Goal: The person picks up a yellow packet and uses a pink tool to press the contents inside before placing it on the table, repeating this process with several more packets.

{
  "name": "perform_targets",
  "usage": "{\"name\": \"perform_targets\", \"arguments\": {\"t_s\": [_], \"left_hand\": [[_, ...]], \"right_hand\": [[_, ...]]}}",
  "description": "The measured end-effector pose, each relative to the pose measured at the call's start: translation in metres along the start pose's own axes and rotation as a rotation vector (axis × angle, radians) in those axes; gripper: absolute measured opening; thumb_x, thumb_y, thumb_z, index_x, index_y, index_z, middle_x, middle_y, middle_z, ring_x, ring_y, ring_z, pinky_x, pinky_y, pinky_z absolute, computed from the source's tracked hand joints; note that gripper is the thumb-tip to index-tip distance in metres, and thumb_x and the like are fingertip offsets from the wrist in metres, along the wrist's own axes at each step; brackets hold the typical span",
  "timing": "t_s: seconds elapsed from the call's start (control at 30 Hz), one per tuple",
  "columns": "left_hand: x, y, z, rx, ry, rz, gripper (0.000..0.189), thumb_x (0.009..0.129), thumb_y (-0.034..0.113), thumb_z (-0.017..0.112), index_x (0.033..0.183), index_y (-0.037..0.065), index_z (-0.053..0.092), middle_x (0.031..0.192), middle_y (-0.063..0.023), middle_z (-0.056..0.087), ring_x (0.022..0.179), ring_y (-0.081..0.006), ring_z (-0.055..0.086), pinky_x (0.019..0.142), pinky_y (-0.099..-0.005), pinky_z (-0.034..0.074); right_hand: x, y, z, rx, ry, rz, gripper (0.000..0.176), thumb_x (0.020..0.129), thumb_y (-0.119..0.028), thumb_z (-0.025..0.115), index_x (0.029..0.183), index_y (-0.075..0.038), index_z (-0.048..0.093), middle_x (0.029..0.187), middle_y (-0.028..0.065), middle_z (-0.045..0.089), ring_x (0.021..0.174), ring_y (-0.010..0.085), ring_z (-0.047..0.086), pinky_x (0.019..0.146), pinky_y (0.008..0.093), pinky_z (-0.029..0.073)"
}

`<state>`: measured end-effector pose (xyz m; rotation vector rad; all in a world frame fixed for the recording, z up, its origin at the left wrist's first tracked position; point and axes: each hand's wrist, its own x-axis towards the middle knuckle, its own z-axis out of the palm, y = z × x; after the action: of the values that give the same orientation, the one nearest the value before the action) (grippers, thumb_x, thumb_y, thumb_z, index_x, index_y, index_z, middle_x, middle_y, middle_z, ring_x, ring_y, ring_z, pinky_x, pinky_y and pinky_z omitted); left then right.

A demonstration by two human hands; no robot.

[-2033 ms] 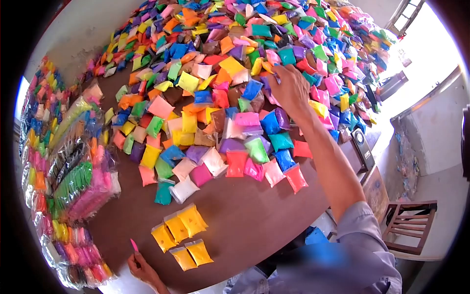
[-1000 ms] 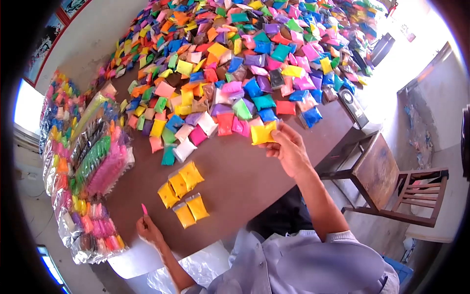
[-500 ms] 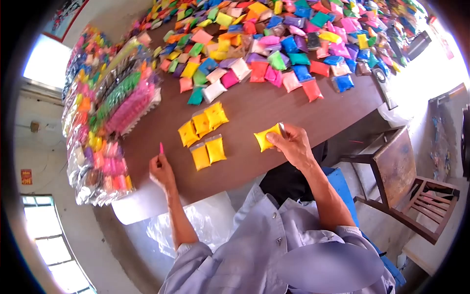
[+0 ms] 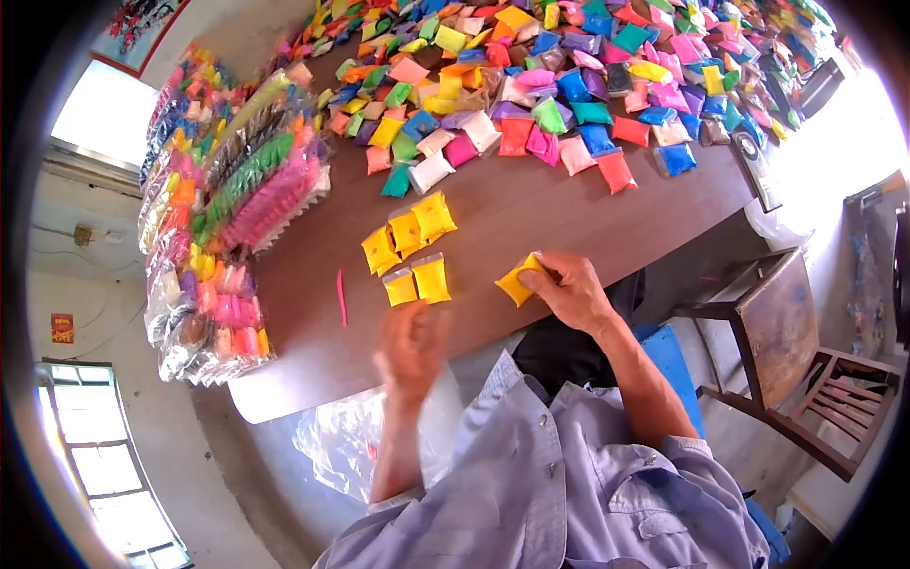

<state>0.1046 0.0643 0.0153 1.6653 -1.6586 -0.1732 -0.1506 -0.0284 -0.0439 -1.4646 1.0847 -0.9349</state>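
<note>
My right hand [image 4: 573, 292] pinches a small yellow packet [image 4: 518, 281] by one side, thumb on top, above the front of the brown table. My left hand [image 4: 413, 349] is smeared by motion near the table's front edge, just below two yellow packets [image 4: 431, 279] lying side by side; its fingers cannot be made out. Behind these two, three more yellow packets [image 4: 406, 230] lie in an overlapping row. A thin pink stick-like tool [image 4: 341, 298] lies on the table left of the packets, apart from my left hand.
A wide heap of small packets in many colours [image 4: 547, 116] covers the table's far side. Clear bags filled with coloured packets [image 4: 270, 194] are stacked along the left. A wooden chair [image 4: 773, 303] stands at right. Clear plastic sheeting [image 4: 346, 441] hangs below the front edge.
My left hand has let go of the pink tool, which now lies on the table, and has moved right toward my body's middle. My right hand still holds the yellow packet.
</note>
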Motion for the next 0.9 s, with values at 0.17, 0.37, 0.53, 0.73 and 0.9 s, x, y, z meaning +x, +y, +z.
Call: {"name": "perform_targets", "arguments": {"t_s": [0.17,0.37,0.53,0.73,0.9], "left_hand": [[0.018,0.042,0.078,-0.412,-0.195,-0.224,0.028,0.098,0.021,0.076,0.115,-0.002,0.073,0.095,-0.0089,0.074,0.081,-0.0146,0.070,0.073,-0.0295,0.057],[0.026,0.052,0.098,-0.512,-0.374,-0.441,0.030,0.099,0.028,0.073,0.101,-0.003,0.072,0.076,-0.0073,0.069,0.071,-0.0122,0.061,0.064,-0.0316,0.049],[0.022,0.045,0.108,-0.551,-0.181,-0.353,0.027,0.102,0.025,0.070,0.101,-0.002,0.070,0.074,-0.0047,0.066,0.068,-0.0112,0.057,0.061,-0.0313,0.046],[0.024,0.048,0.108,-0.621,-0.278,-0.422,0.030,0.103,0.028,0.069,0.103,-0.002,0.070,0.085,-0.0048,0.070,0.077,-0.0128,0.062,0.069,-0.0299,0.051],[0.033,0.052,0.106,-0.551,-0.339,-0.400,0.034,0.104,0.030,0.068,0.104,-0.003,0.071,0.088,-0.0061,0.071,0.081,-0.0143,0.063,0.073,-0.0310,0.052]], "right_hand": [[-0.009,-0.009,-0.013,0.109,-0.043,0.020,0.018,0.102,-0.017,0.073,0.103,0.001,0.072,0.082,-0.0058,0.062,0.081,0.0035,0.053,0.067,0.0266,0.046],[-0.006,-0.001,-0.016,0.239,0.072,-0.053,0.030,0.105,-0.027,0.066,0.115,0.001,0.068,0.099,0.0084,0.066,0.090,0.0158,0.063,0.077,0.0332,0.052],[-0.006,-0.009,-0.019,0.145,0.087,-0.025,0.033,0.104,-0.031,0.066,0.111,0.001,0.069,0.094,0.0127,0.068,0.082,0.0208,0.064,0.072,0.0347,0.052],[-0.005,-0.008,-0.023,0.170,0.040,0.073,0.020,0.101,-0.018,0.069,0.105,0.001,0.071,0.092,0.0161,0.070,0.081,0.0238,0.067,0.073,0.0361,0.053],[-0.005,0.001,-0.017,0.076,0.090,-0.144,0.022,0.099,-0.019,0.071,0.109,0.001,0.071,0.091,0.0145,0.071,0.078,0.0198,0.066,0.070,0.0340,0.053]]}}
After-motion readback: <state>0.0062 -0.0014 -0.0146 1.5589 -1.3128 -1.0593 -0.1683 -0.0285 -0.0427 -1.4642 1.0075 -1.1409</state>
